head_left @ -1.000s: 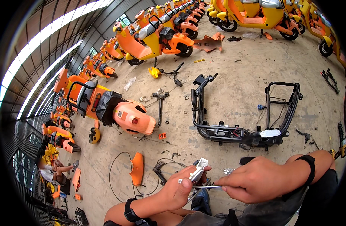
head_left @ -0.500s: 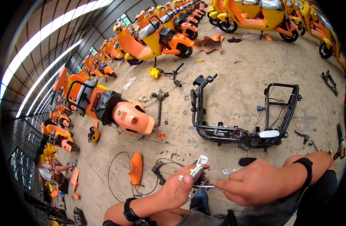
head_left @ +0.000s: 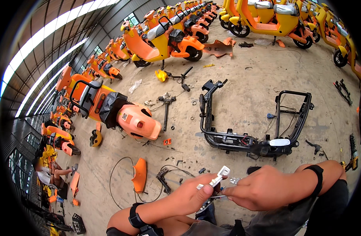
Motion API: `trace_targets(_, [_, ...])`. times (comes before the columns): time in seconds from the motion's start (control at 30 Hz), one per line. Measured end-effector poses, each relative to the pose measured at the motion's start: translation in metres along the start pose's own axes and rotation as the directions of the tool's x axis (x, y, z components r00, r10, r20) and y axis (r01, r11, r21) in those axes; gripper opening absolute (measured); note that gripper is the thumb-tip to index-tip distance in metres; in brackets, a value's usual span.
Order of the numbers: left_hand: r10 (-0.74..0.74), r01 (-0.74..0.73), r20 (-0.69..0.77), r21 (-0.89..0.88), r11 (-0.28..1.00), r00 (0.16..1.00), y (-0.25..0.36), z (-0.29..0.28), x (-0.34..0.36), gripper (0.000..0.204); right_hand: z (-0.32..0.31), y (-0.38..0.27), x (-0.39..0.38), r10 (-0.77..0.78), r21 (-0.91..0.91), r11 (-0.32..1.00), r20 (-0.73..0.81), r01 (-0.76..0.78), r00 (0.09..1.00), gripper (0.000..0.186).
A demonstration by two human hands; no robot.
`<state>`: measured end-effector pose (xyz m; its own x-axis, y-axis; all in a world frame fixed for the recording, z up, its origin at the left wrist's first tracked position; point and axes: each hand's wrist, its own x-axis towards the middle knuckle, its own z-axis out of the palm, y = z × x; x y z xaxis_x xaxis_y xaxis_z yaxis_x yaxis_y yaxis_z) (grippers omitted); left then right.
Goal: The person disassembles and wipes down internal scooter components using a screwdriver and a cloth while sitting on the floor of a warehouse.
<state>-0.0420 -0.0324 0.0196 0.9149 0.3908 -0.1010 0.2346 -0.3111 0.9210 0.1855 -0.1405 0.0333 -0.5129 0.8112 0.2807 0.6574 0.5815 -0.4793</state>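
Observation:
My left hand (head_left: 194, 196) is closed around a white and silver bracket-like part (head_left: 216, 181), whose holed end sticks up past the fingers. My right hand (head_left: 259, 188) is closed, its fingertips pinching a slim metal shaft (head_left: 218, 196) like a screwdriver's. The shaft reaches across to the part in my left hand; its grip is hidden by my palm. Just above the right fingers shows a small clear, shiny piece (head_left: 235, 180); I cannot tell whether it is held or lies on the floor.
A black scooter frame (head_left: 243, 146) lies ahead. At the left stand an orange scooter (head_left: 137, 122), an orange panel (head_left: 139, 175) and a looped cable (head_left: 113, 177). A drill (head_left: 353, 157) lies far right. Rows of scooters (head_left: 161, 39) fill the back; a person (head_left: 50, 175) sits far left.
My left hand has turned the white part so that its holed end now points up and to the right. The right hand has shifted slightly and still pinches the shaft.

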Motion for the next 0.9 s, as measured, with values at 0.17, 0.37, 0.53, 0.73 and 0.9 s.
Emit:
trace_targets(0.17, [-0.047,0.011,-0.118,-0.285,0.959,0.992,-0.01,-0.009,-0.004,0.083,-0.005,0.002,-0.001,0.023,-0.025,0.999,-0.167,-0.028,0.986,0.026])
trace_targets(0.37, [-0.048,-0.051,-0.261,-0.361,0.931,0.964,-0.013,-0.01,-0.008,0.101,-0.007,0.002,-0.001,-0.006,-0.01,1.0,-0.26,0.004,0.966,0.027])
trace_targets(0.53, [-0.043,-0.051,-0.258,-0.346,0.937,0.965,-0.011,-0.009,-0.008,0.101,-0.01,-0.001,-0.002,-0.019,0.018,1.0,-0.27,0.025,0.963,0.029])
trace_targets(0.73, [-0.023,-0.05,-0.229,-0.306,0.951,0.973,-0.011,-0.007,-0.008,0.101,-0.011,-0.004,-0.002,0.01,0.035,0.999,-0.209,-0.002,0.978,0.025])
trace_targets(0.9, [0.0,-0.052,-0.191,-0.266,0.963,0.982,-0.011,-0.005,-0.006,0.1,-0.009,-0.002,-0.002,-0.01,0.048,0.999,-0.194,0.02,0.981,0.028])
